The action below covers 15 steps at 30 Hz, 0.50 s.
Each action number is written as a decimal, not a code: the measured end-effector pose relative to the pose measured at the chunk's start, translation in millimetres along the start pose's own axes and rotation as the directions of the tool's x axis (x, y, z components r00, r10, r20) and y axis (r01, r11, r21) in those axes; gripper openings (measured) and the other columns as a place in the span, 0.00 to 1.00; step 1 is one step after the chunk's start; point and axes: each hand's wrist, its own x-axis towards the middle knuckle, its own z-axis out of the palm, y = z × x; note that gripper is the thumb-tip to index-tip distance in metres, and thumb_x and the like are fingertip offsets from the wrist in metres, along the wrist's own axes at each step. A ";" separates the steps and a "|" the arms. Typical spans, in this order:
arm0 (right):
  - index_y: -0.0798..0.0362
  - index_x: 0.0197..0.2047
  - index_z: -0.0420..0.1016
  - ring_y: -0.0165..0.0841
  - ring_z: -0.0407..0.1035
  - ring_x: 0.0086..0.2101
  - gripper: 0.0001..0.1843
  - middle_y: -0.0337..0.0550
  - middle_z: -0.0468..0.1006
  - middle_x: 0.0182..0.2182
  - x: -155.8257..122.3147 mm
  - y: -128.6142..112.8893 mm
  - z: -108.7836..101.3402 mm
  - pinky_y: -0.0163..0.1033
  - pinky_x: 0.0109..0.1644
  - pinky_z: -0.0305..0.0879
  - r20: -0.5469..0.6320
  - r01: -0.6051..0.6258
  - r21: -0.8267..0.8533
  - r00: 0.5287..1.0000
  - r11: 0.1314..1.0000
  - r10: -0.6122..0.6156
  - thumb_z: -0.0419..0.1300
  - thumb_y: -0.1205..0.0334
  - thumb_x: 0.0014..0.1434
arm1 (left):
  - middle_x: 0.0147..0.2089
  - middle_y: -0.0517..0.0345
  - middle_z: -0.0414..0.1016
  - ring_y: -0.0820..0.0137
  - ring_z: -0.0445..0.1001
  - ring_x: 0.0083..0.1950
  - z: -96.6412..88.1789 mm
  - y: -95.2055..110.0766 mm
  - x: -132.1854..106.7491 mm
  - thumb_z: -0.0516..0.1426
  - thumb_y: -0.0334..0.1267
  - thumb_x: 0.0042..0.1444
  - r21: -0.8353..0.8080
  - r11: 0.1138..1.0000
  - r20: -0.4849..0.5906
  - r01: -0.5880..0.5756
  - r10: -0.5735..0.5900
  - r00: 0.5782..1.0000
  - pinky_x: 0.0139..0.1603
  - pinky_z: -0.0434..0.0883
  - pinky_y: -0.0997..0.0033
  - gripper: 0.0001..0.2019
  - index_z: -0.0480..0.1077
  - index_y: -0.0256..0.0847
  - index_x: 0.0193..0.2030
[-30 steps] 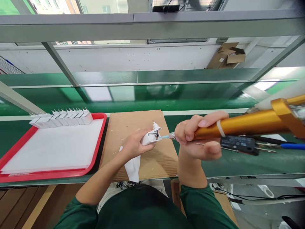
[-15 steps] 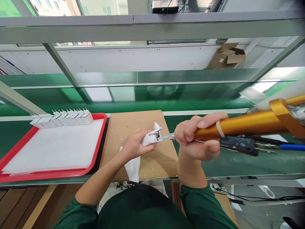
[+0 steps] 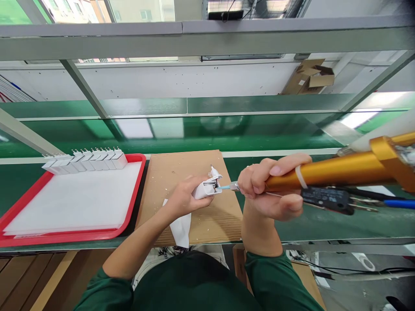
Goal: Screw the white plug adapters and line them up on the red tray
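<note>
If read from the left, begins at a red tray (image 3: 81,236) on the green bench (image 3: 324,224), lined with a white sheet (image 3: 71,203) and bearing a row of white plug casings (image 3: 84,163) along its far edge, pins upward. Next, just right of the tray, a brown board (image 3: 220,222). Over its middle, the left hand (image 3: 185,195) — curled snugly, with fingers pressed to both sides of a single white casing (image 3: 201,190), open end turned right and showing wires. Cannot tell whether resting on the board or lifted. Below the wrist, partly covered, a white paper strip (image 3: 181,230). Reaching into the casing's open end from the right, a pale blue tip (image 3: 225,187) on a silver nose. Farther right, the right hand (image 3: 261,183) — wrapped tightly about the front of an orange tool (image 3: 343,172), bound with a pale tie (image 3: 301,176). Under the tool, a black switch (image 3: 327,199) with a blue lead (image 3: 398,204). Behind, well apart, an open cardboard box (image 3: 303,82).
</note>
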 end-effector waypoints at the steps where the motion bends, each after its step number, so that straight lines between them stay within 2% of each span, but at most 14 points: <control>1: 0.47 0.39 0.67 0.22 0.52 0.13 0.16 0.27 0.61 0.19 -0.1 -0.2 -0.4 0.29 0.13 0.54 0.007 0.004 -0.001 1.000 1.000 -0.004 0.64 0.46 0.58 | 0.51 0.53 0.82 0.61 0.79 0.49 0.3 -0.1 -0.3 0.64 0.37 0.53 -0.004 1.000 -0.005 0.005 -0.005 1.000 0.53 0.74 0.63 0.19 0.75 0.43 0.53; 5: 0.47 0.39 0.67 0.22 0.51 0.12 0.16 0.27 0.61 0.19 0.6 -0.7 -1.8 0.30 0.13 0.53 0.037 0.023 -0.004 0.999 1.000 -0.022 0.64 0.46 0.58 | 0.51 0.52 0.82 0.62 0.79 0.49 4.8 -2.9 -2.4 0.64 0.36 0.54 -0.063 0.998 -0.032 0.003 -0.005 0.999 0.54 0.74 0.63 0.19 0.75 0.42 0.54; 8: 0.47 0.40 0.67 0.22 0.51 0.12 0.16 0.27 0.61 0.18 0.7 -2.4 -1.0 0.30 0.13 0.54 0.042 0.024 -0.009 0.999 1.000 -0.023 0.63 0.45 0.58 | 0.52 0.52 0.81 0.63 0.78 0.51 16.9 -9.9 -5.2 0.65 0.37 0.54 -0.195 0.979 -0.021 0.055 -0.061 0.998 0.51 0.76 0.65 0.19 0.75 0.43 0.54; 12: 0.48 0.39 0.68 0.22 0.51 0.12 0.16 0.27 0.61 0.18 -0.1 -5.1 2.9 0.29 0.13 0.54 0.036 0.025 0.029 0.999 0.999 -0.026 0.63 0.45 0.58 | 0.53 0.51 0.80 0.63 0.79 0.52 45.0 -20.4 -9.5 0.68 0.39 0.53 -0.460 0.868 -0.008 0.186 -0.214 0.977 0.50 0.77 0.66 0.21 0.75 0.42 0.54; 15: 0.48 0.38 0.68 0.22 0.50 0.11 0.17 0.27 0.60 0.18 0.4 -5.8 5.9 0.30 0.11 0.52 0.024 0.026 0.048 0.999 0.999 -0.027 0.63 0.44 0.57 | 0.53 0.52 0.80 0.62 0.79 0.53 64.1 -20.4 -10.4 0.69 0.39 0.51 -0.554 0.805 -0.005 0.212 -0.258 0.966 0.52 0.77 0.64 0.22 0.75 0.42 0.53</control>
